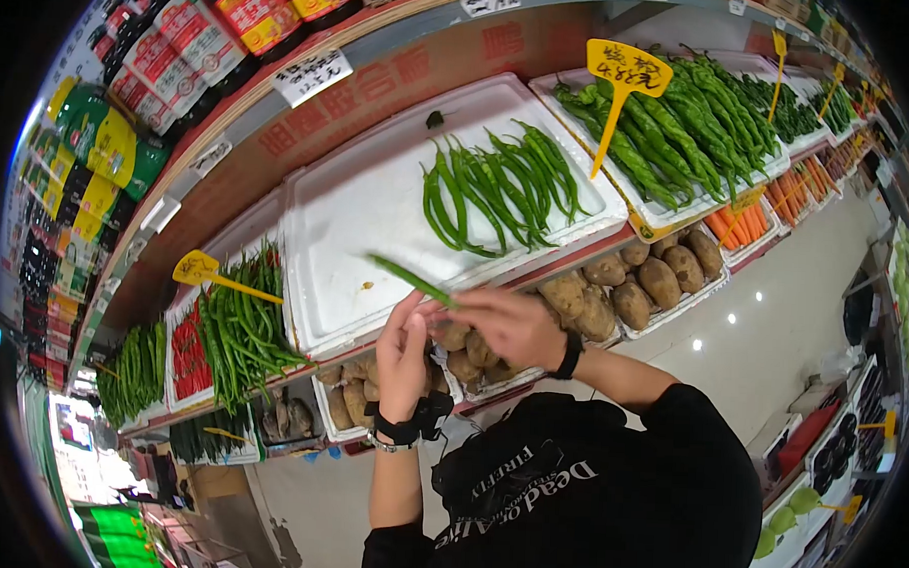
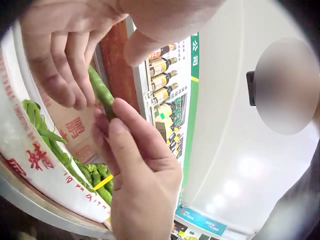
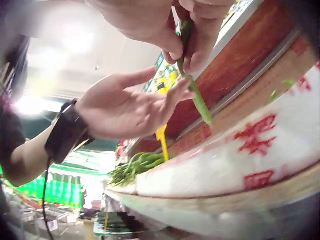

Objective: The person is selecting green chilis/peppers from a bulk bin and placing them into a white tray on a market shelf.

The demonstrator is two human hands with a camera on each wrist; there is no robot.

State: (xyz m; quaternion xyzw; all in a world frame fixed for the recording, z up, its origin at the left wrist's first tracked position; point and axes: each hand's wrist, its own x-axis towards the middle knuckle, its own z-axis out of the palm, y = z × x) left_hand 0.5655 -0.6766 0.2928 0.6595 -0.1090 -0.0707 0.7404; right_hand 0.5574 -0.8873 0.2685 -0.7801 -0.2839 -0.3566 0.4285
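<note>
One long green chili pepper is pinched between thumb and fingers of my right hand, over the front edge of a white foam tray. In the right wrist view, the green chili pepper slants downward from that grip. My left hand is beside it, palm turned up, fingers fairly straight and fingertips right at the pepper. The left wrist view shows the left hand's thumb spread away from its fingers. Inside the tray, a row of green chili peppers lies toward the right.
Thicker green peppers with a yellow price sign fill the tray to the right. Red chilies and more green chilies lie to the left. Potatoes sit below. A shelf of sauce bottles runs behind.
</note>
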